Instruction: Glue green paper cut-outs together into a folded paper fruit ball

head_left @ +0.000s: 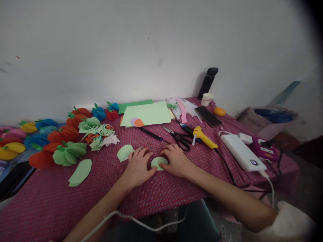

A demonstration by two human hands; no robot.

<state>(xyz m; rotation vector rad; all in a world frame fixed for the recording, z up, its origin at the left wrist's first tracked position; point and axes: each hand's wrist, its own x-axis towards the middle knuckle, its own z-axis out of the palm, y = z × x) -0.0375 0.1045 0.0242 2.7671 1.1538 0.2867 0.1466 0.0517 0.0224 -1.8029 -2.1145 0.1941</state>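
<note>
Bare desk (161, 195) lies open in front of the hands; scissors (179, 137), pen (150, 133) and glue gun (204, 137) block beyond, paper flowers (63, 148) crowd the left

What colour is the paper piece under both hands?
Light green; the rounded paper piece shows best in the head view.
</note>
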